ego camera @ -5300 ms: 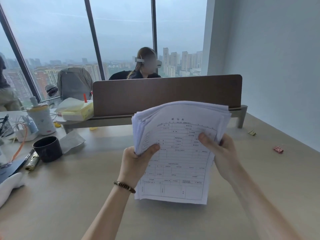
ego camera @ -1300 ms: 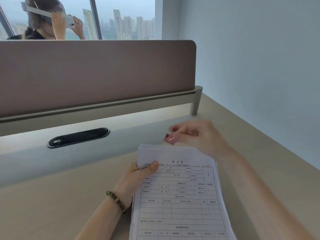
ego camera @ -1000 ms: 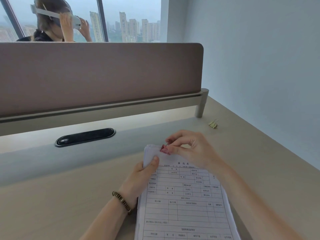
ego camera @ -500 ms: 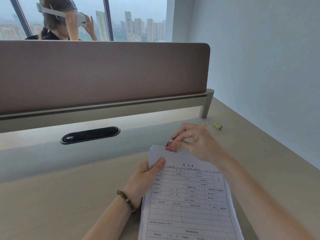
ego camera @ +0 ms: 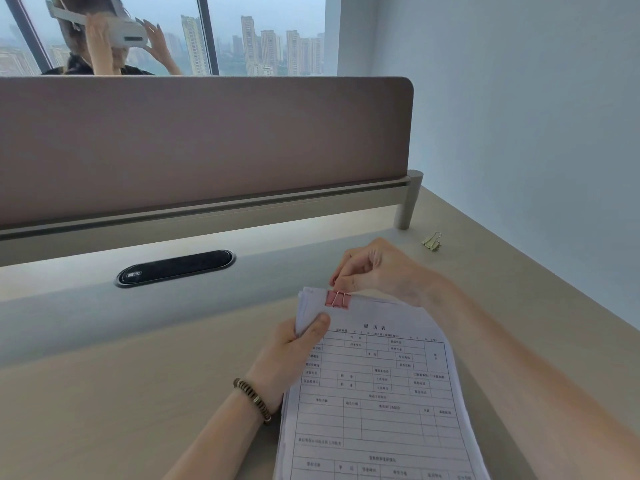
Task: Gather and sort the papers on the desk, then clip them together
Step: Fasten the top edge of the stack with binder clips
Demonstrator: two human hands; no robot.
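We see 1 paper stack (ego camera: 377, 393) flat on the smooth desk (ego camera: 138, 393), with bare room leftward. 1 pink binder clip (ego camera: 338, 299) bites its top edge. Our right hand (ego camera: 377, 271) pinches the clip's wire handles; our left hand (ego camera: 294, 355) grips the stack's left edge. 1 gold clip (ego camera: 432, 241) lies well apart.

The top sheet of the paper stack (ego camera: 377, 393) carries a printed Chinese form, too blurred to read.

- office, high-rise floor: full-height window (ego camera: 242, 32) looking out on tower blocks
- shared desk (ego camera: 104, 393) with brown divider screen (ego camera: 207, 143), cable grommet (ego camera: 175, 268)
- printed forms (ego camera: 377, 393), binder clip (ego camera: 432, 241) on desk
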